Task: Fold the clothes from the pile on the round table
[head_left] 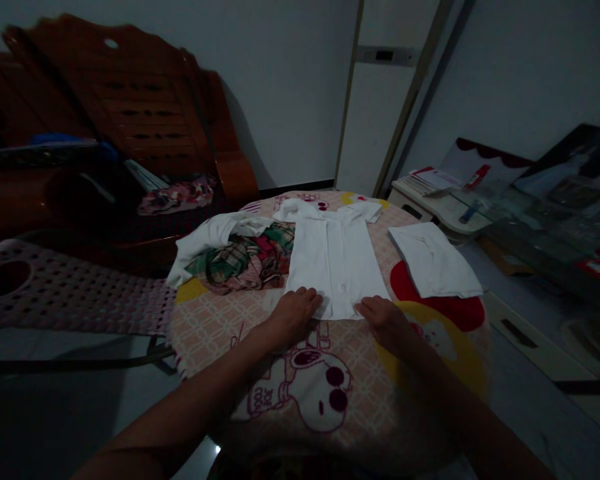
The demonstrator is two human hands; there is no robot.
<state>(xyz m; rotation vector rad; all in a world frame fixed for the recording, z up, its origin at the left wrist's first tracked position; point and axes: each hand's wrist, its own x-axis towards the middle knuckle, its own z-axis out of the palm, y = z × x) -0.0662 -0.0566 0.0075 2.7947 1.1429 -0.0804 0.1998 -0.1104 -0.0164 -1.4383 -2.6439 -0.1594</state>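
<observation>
Two hands (295, 312) (383, 321), one shirt (307, 260), one folded white bundle (440, 261), one table (210, 327), one woven chair (110, 293).

"JOE COOL" (269, 398) (maroon letters), on tablecloth (207, 327)

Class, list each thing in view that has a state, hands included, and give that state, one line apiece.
Shirt: spread out, near edge toward the person
Left hand: at the shirt's near left corner
Right hand: at its near right corner
White bundle: folded
Plaid cloth: crumpled
Tablecloth: spread out
Papers: stacked
</observation>
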